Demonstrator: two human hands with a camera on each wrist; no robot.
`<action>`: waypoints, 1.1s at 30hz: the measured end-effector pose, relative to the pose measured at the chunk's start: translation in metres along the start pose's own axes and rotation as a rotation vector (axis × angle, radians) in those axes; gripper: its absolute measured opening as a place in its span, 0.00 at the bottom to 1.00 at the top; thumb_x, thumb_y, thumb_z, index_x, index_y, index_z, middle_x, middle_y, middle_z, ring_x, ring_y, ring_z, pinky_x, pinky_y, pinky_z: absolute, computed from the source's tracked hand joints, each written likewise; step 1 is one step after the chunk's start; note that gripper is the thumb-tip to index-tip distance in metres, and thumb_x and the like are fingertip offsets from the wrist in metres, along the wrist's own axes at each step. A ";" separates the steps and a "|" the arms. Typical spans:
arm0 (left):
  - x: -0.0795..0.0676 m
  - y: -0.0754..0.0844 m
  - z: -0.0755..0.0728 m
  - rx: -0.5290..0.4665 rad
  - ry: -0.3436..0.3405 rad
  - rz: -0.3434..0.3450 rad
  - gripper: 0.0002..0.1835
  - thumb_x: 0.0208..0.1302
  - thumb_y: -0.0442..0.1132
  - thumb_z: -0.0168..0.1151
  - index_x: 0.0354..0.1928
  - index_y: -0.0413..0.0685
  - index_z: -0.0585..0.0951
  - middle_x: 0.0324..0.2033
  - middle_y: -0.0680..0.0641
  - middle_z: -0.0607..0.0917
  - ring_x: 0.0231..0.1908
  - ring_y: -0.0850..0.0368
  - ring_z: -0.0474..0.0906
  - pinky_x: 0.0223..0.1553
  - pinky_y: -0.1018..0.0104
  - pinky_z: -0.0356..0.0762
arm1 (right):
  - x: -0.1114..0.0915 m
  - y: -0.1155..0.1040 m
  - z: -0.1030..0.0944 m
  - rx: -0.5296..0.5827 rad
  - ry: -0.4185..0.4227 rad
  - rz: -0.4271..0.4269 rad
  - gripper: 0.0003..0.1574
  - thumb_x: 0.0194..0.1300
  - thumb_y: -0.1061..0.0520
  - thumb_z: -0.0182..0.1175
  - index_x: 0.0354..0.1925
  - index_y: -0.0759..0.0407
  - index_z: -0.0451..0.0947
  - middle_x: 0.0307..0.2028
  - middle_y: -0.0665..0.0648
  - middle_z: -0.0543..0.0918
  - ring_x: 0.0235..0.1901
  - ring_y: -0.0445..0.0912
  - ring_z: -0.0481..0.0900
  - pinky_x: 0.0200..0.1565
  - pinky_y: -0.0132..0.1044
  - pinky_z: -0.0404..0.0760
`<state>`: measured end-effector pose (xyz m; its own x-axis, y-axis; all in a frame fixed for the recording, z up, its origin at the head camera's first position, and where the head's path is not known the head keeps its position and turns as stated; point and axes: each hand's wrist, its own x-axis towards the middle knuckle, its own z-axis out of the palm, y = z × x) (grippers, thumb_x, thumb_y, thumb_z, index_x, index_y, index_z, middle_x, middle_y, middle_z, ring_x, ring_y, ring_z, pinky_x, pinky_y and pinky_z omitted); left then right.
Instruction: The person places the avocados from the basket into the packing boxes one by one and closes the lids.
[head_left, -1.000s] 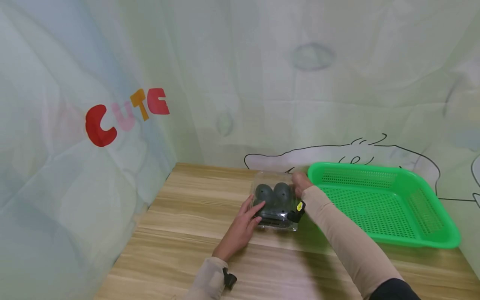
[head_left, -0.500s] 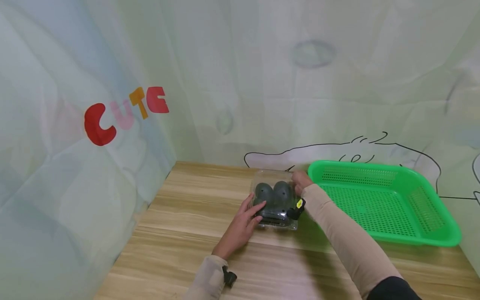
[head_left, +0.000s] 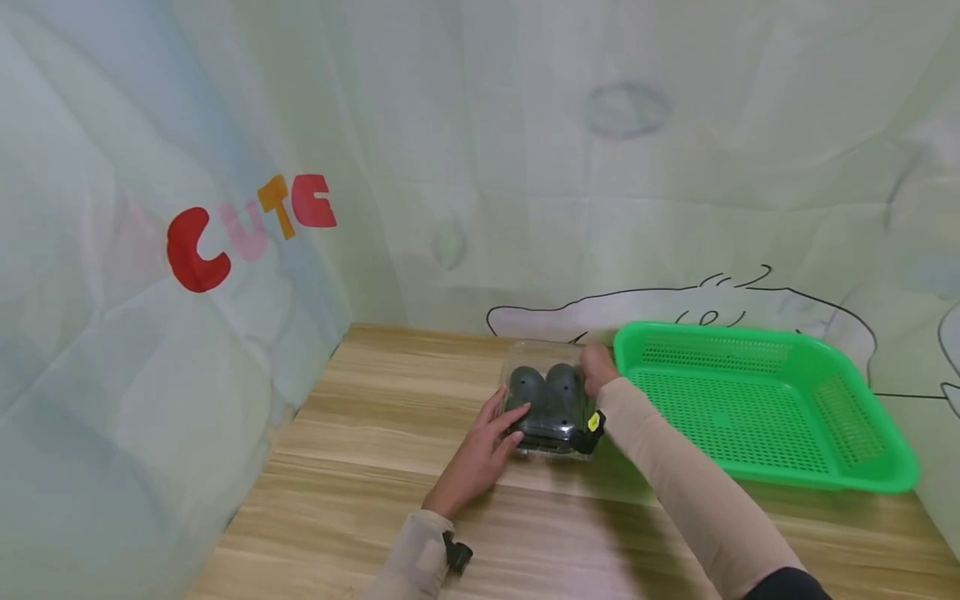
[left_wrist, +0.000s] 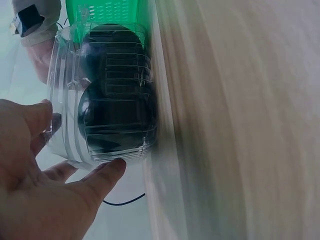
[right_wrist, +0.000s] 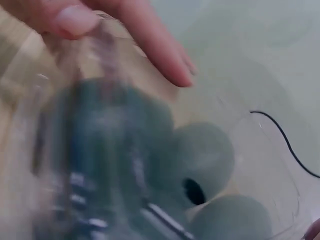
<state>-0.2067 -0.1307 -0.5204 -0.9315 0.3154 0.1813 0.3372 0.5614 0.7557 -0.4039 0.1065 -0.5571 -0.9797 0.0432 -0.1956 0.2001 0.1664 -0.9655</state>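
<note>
A clear plastic box (head_left: 551,446) stands on the wooden table, with dark grey-green rounded things (head_left: 527,390) inside. My left hand (head_left: 472,462) holds its near left corner; one finger lies over the top. In the left wrist view, the thumb and fingers of my left hand (left_wrist: 45,175) grip the box's edge. My right hand (head_left: 597,368) has its fingers curled at the far right edge of the box, with the fingertips hidden in the head view. Only a sliver of my right hand (right_wrist: 313,231) shows in the right wrist view. Whether the lid is fully closed cannot be told.
A green perforated plastic basket (head_left: 750,479) stands at the right, close beside my right forearm. Wooden tabletop (head_left: 420,375) stretches left and in front of the box. A printed cloth backdrop (head_left: 480,167) hangs right behind the table's far edge.
My right wrist has shifted slightly to the left and down along the box's right side. The left hand and the box have stayed in place.
</note>
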 end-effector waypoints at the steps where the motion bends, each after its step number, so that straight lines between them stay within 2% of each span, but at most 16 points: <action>1: 0.000 0.000 0.000 -0.001 0.000 0.002 0.25 0.78 0.43 0.54 0.73 0.58 0.71 0.81 0.43 0.49 0.75 0.41 0.58 0.72 0.48 0.64 | -0.023 -0.019 0.003 -0.002 -0.004 0.030 0.17 0.59 0.72 0.41 0.21 0.54 0.54 0.28 0.55 0.61 0.28 0.48 0.59 0.32 0.37 0.64; 2: 0.000 0.001 -0.001 -0.001 0.001 0.004 0.25 0.78 0.43 0.54 0.73 0.58 0.71 0.81 0.43 0.49 0.75 0.40 0.58 0.71 0.48 0.64 | -0.042 -0.034 0.005 0.000 -0.011 0.035 0.15 0.62 0.70 0.40 0.23 0.55 0.54 0.33 0.57 0.63 0.32 0.49 0.60 0.36 0.37 0.66; 3: 0.000 0.001 -0.001 -0.004 0.002 0.007 0.24 0.78 0.43 0.55 0.73 0.57 0.72 0.80 0.42 0.49 0.75 0.39 0.58 0.71 0.47 0.64 | -0.061 -0.049 0.010 0.098 0.026 0.116 0.13 0.68 0.67 0.37 0.27 0.57 0.56 0.39 0.59 0.64 0.38 0.51 0.62 0.42 0.39 0.67; 5: 0.001 0.002 -0.002 -0.009 0.001 0.006 0.24 0.77 0.42 0.55 0.73 0.56 0.72 0.80 0.42 0.50 0.75 0.38 0.58 0.72 0.47 0.63 | -0.082 -0.062 0.014 0.059 0.030 0.116 0.11 0.73 0.62 0.34 0.31 0.59 0.57 0.46 0.61 0.63 0.46 0.54 0.62 0.52 0.42 0.68; 8: 0.002 0.003 -0.002 -0.014 -0.001 0.009 0.24 0.77 0.41 0.55 0.73 0.54 0.72 0.80 0.41 0.50 0.74 0.37 0.58 0.72 0.46 0.63 | -0.103 -0.068 0.018 -0.007 0.020 0.091 0.21 0.80 0.56 0.30 0.46 0.70 0.64 0.56 0.65 0.63 0.59 0.56 0.61 0.66 0.47 0.64; 11: 0.002 0.003 -0.002 -0.008 0.001 0.013 0.24 0.77 0.41 0.55 0.73 0.54 0.72 0.80 0.40 0.51 0.74 0.37 0.59 0.72 0.45 0.63 | -0.117 -0.066 0.020 -0.082 0.023 0.057 0.30 0.81 0.54 0.29 0.61 0.78 0.63 0.59 0.69 0.66 0.61 0.57 0.63 0.69 0.52 0.64; 15: 0.002 0.002 -0.002 -0.007 0.003 0.017 0.24 0.77 0.41 0.56 0.72 0.56 0.73 0.80 0.40 0.51 0.74 0.37 0.59 0.72 0.45 0.63 | -0.135 -0.060 0.023 -0.115 0.028 0.052 0.31 0.79 0.57 0.37 0.66 0.82 0.59 0.64 0.74 0.66 0.65 0.60 0.63 0.70 0.56 0.64; 18: 0.003 0.000 -0.002 -0.011 0.000 0.020 0.24 0.77 0.41 0.56 0.72 0.56 0.73 0.80 0.40 0.51 0.74 0.38 0.59 0.72 0.45 0.63 | -0.151 -0.056 0.021 -0.114 0.004 0.089 0.35 0.78 0.59 0.39 0.72 0.82 0.49 0.72 0.78 0.57 0.73 0.65 0.54 0.74 0.58 0.56; 20: 0.004 0.000 -0.002 -0.007 0.004 0.020 0.24 0.76 0.41 0.57 0.72 0.57 0.73 0.80 0.41 0.51 0.74 0.38 0.59 0.71 0.44 0.63 | -0.162 -0.055 0.019 -0.097 -0.026 0.116 0.40 0.79 0.58 0.39 0.76 0.79 0.39 0.76 0.78 0.47 0.77 0.67 0.44 0.76 0.60 0.48; 25: 0.003 -0.001 -0.002 0.004 0.016 0.007 0.24 0.76 0.42 0.58 0.72 0.57 0.73 0.80 0.41 0.51 0.75 0.37 0.58 0.71 0.41 0.63 | -0.190 -0.045 0.014 -0.066 -0.099 0.140 0.40 0.79 0.57 0.38 0.76 0.79 0.36 0.76 0.79 0.44 0.77 0.69 0.41 0.75 0.63 0.47; 28: 0.001 -0.001 -0.001 -0.001 0.016 0.008 0.25 0.76 0.42 0.58 0.72 0.56 0.73 0.80 0.41 0.51 0.75 0.36 0.57 0.71 0.40 0.62 | -0.207 -0.038 0.008 -0.055 -0.123 0.126 0.40 0.79 0.58 0.38 0.75 0.82 0.38 0.75 0.81 0.45 0.75 0.72 0.45 0.74 0.64 0.49; 31: 0.000 -0.001 0.000 -0.003 0.017 0.015 0.24 0.75 0.42 0.58 0.72 0.56 0.74 0.80 0.41 0.52 0.75 0.36 0.58 0.71 0.40 0.62 | -0.221 -0.029 0.003 -0.017 -0.117 0.103 0.36 0.76 0.62 0.40 0.72 0.85 0.46 0.71 0.83 0.55 0.70 0.73 0.59 0.70 0.64 0.63; 33: 0.001 -0.002 0.001 -0.001 0.019 0.021 0.24 0.75 0.42 0.58 0.72 0.57 0.74 0.80 0.40 0.52 0.74 0.36 0.58 0.71 0.40 0.62 | -0.225 -0.022 0.000 0.009 -0.103 0.095 0.31 0.74 0.64 0.42 0.66 0.86 0.54 0.62 0.83 0.66 0.60 0.71 0.73 0.62 0.59 0.76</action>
<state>-0.2084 -0.1306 -0.5224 -0.9266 0.3125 0.2091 0.3566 0.5542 0.7521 -0.1881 0.0932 -0.4920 -0.9521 -0.0432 -0.3027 0.2927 0.1575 -0.9431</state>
